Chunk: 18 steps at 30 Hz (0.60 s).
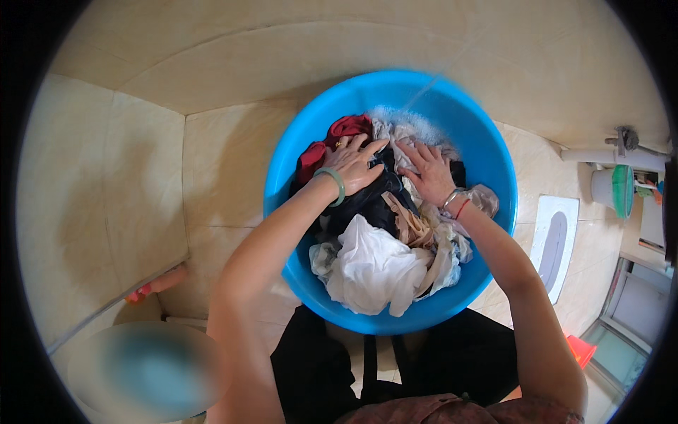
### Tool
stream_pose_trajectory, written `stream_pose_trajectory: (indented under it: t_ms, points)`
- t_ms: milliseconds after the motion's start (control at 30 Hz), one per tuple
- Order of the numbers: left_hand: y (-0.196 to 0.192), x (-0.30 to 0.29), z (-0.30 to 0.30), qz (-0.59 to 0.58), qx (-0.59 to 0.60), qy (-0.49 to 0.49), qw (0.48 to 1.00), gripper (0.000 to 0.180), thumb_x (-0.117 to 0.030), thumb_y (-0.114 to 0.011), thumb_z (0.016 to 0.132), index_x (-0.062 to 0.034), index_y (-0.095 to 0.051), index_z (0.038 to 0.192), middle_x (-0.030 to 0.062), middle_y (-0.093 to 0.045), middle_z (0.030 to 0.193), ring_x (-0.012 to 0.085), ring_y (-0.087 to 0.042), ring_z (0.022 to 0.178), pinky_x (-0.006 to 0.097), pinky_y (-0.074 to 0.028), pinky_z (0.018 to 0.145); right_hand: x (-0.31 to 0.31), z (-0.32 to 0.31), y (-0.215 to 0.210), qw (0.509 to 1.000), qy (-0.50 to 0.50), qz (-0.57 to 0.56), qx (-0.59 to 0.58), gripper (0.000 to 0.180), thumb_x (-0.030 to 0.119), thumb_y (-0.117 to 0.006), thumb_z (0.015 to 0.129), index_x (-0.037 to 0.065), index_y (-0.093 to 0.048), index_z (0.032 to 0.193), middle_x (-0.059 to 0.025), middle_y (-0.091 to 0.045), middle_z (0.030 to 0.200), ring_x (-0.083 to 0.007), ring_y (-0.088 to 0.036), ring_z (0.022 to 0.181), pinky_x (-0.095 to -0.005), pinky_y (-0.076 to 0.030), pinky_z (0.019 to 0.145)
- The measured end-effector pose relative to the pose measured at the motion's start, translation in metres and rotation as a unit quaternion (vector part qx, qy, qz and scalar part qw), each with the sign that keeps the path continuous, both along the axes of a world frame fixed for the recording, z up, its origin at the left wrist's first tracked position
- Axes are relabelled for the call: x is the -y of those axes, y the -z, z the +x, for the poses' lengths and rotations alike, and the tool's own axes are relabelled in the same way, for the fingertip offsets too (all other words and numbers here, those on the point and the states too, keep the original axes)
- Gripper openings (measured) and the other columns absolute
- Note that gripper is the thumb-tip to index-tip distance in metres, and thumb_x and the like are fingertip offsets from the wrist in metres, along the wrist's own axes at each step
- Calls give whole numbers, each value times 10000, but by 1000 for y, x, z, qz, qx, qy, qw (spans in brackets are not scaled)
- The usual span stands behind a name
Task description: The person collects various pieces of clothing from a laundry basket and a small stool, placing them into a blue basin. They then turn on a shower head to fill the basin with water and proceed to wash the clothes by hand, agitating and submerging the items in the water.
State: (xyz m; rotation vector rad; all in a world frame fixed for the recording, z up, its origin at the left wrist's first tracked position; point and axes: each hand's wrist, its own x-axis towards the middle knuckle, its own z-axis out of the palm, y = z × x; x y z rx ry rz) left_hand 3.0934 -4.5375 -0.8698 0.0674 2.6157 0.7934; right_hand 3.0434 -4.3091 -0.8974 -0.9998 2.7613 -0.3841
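A big blue plastic tub (pixel 392 321) full of wet clothes stands in front of me. My left hand (pixel 353 162), with a green bangle at its wrist, presses down on the black cloth (pixel 371 201) beside the dark red cloth (pixel 349 127). Its fingers are spread. To the right, my right hand (pixel 429 172) lies with fingers apart on pale grey cloth (pixel 402 138). A white garment (pixel 374 258) heaps up at the near side of the tub, next to a beige cloth (pixel 408 225). Foamy water (pixel 417 121) shows at the far side, where a thin stream falls in.
Tiled wall runs behind and left of the tub. On the right are a squat toilet (pixel 554 237), a wall tap (pixel 624 141) and a white bucket with a green rim (pixel 621 191). A blurred round basin (pixel 152 371) stands at the lower left, a red container (pixel 581 349) at the lower right.
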Motion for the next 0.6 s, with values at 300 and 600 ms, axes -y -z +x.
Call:
stream_pose_trajectory:
  t_ms: [300, 600]
  points:
    - [22, -14, -52, -110, 69, 9, 991, 496, -444, -543, 925, -283, -439, 1383, 137, -413, 1428, 392, -397, 1333, 595, -390, 1000, 12, -32, 10, 990, -35, 126, 48, 555, 263, -669, 847, 265, -449, 1357, -132, -466, 1353, -386, -545, 1088, -519, -477, 867]
    - [62, -34, -81, -130, 69, 45, 988, 306, -193, -510, 894, -99, -698, 1116, 161, -705, 1083, 306, -682, 1025, 473, -545, 839, 21, -54, 46, 892, -85, 429, 114, 532, 453, -506, 906, 147, -501, 1341, -218, -542, 1285, -388, -612, 1013, -508, -467, 848]
